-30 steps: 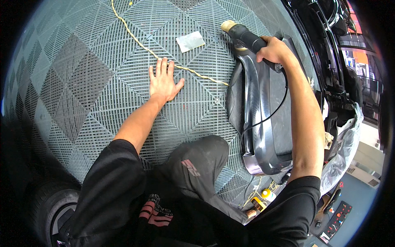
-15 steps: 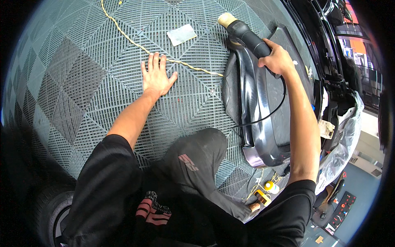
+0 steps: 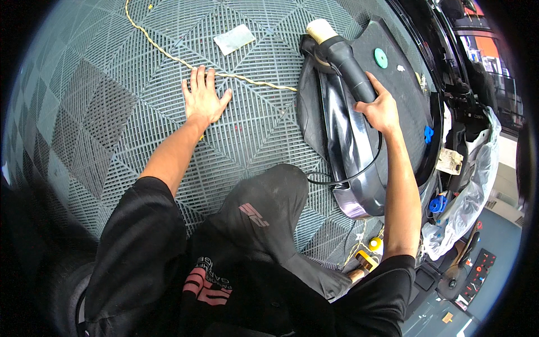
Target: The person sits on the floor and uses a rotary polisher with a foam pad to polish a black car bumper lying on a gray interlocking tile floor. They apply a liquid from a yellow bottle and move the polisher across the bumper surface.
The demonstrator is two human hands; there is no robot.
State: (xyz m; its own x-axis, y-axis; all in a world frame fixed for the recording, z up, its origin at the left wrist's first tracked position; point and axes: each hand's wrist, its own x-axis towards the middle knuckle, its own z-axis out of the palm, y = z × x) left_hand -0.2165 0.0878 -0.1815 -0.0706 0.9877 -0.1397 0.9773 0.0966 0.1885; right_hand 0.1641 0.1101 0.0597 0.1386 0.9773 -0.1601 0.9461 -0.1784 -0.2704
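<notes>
My right hand (image 3: 380,109) is wrapped round the black body of a corded polisher (image 3: 351,64). Its cream-coloured end (image 3: 321,31) points to the far left, and its head is at the far end of a glossy black curved car panel (image 3: 351,151). I cannot tell whether the pad touches the panel. A black cable loops from the tool across the panel toward my knee. My left hand (image 3: 203,102) rests flat on the grey slatted floor, fingers spread and holding nothing, just short of a yellowish twisted cord (image 3: 163,51).
The panel lies on a dark mat (image 3: 401,104) with a green disc (image 3: 381,58). A pale sheet (image 3: 234,39) is on the floor. At right are a dark car (image 3: 435,62), clear plastic sheeting (image 3: 463,196) and a fan (image 3: 451,282). A yellow-capped bottle (image 3: 375,244) stands beside my foot.
My right hand and the polisher have moved nearer and to the right along the panel. The green disc now shows. My left hand stays flat on the floor; the view has shifted slightly.
</notes>
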